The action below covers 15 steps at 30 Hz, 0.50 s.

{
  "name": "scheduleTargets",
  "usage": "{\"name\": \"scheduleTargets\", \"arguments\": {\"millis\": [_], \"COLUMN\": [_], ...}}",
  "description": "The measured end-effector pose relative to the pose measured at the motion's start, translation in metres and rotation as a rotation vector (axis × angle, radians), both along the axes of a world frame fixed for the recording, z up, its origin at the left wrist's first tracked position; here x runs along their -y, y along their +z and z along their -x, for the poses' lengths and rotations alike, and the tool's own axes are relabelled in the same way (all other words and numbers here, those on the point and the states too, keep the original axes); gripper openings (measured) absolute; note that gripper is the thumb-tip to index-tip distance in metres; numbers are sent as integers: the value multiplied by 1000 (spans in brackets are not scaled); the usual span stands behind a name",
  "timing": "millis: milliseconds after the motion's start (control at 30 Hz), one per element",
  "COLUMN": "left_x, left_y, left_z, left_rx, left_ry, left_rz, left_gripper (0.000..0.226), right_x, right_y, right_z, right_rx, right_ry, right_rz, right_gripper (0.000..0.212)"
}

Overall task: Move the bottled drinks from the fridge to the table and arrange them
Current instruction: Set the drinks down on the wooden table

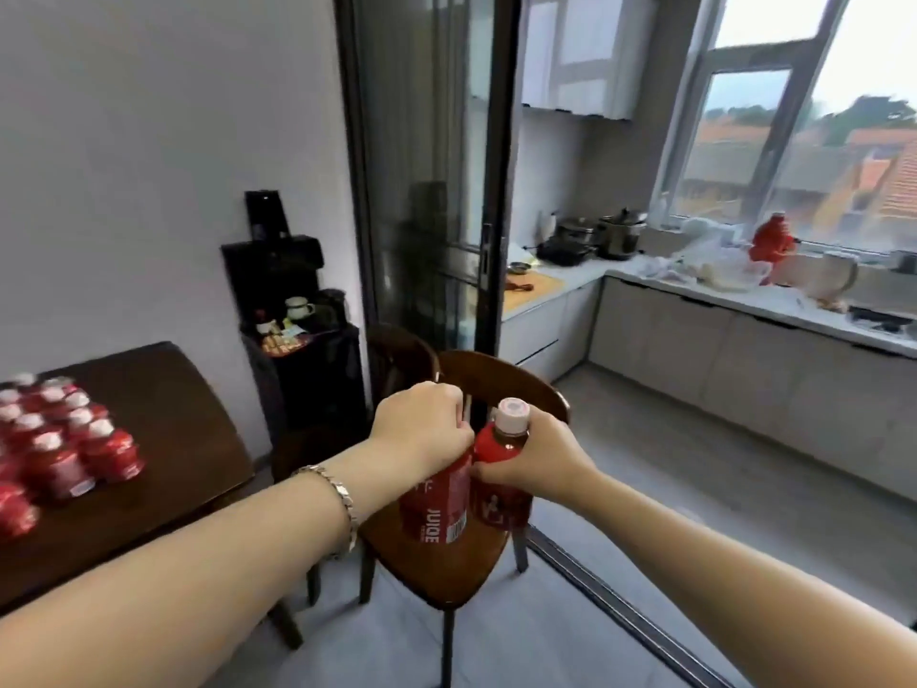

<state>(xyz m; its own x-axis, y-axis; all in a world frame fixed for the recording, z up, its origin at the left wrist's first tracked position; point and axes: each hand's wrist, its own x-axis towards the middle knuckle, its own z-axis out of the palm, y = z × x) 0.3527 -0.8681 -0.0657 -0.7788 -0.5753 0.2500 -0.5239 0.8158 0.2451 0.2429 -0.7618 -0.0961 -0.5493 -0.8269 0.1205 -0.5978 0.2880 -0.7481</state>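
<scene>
Okay, left hand (pixel 422 424) grip was clamped down over the top of one red juice bottle (pixel 436 504), fingers curled round the cap so the cap itself was hidden. Right hand (pixel 538 459) grip was wrapped round the neck and shoulder of a second bottle (pixel 501 441), with its pale cap showing above the fingers. Both were full holds with nothing loose.

The two bottles hung upright, touching side by side in the air above the seat of a wooden chair (pixel 446 563) at near centre. A silver bracelet (pixel 342 494) sat on the left wrist.

To the left lay the dark tabletop (pixel 168 439), with rows of bottles (pixel 54 439) of the same red kind standing on its left part and bare wood to their right. The held pair was well apart from those rows. A glass sliding door (pixel 431 191) stood far centre, and a kitchen counter (pixel 734 302) ran far right under a window. No fridge was in view.

Judged step: the carry leg towards the table, with much of the load apparently delivered already. The next move called for swinging left past the chair and lowering both bottles upright onto the bare wood beside the rows, in line with them. Only then should each grip loosen. The risk was knocking over the standing bottles.
</scene>
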Motion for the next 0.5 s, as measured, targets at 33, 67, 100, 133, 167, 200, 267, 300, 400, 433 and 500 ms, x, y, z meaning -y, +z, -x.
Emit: {"name": "scheduleTargets", "arguments": {"millis": [33, 67, 100, 133, 167, 200, 267, 300, 400, 433, 500], "left_x": [31, 48, 65, 86, 108, 123, 153, 173, 214, 225, 248], "left_y": [-7, -12, -15, -21, -27, -32, -41, -47, -60, -62, -66], "left_z": [-34, -51, -68, -91, -119, -135, -171, -197, -246, -263, -295], "left_rx": [10, 5, 10, 5, 9, 4, 13, 26, 9, 3, -11], "left_ry": [103, 146, 198, 268, 349, 392, 490, 567, 704, 760, 852], "left_rz": [-37, -50, -79, -87, -113, -120, -149, -172, -195, -212, -238], "left_gripper": [15, 16, 15, 15, 15, 14, 14, 15, 15, 14, 14], "right_x": [41, 60, 81, 108, 140, 157, 196, 226, 286, 307, 347], "right_y": [-7, -10, -14, -18, -25, -28, -34, -39, -48, -50, -55], "right_z": [-25, -38, -50, -68, -89, -101, -129, -150, -191, -207, -236], "right_rx": [-5, 1, -2, 10, 24, 23, 33, 34, 6, 3, -4], "right_ry": [93, 130, 169, 232, 295, 326, 411, 484, 629, 675, 769], "right_rz": [-17, -32, -39, -57, -64, -73, -81, -94, -125, -121, -127], "right_gripper": [33, 33, 34, 34, 35, 35, 35, 35, 38, 39, 39]}}
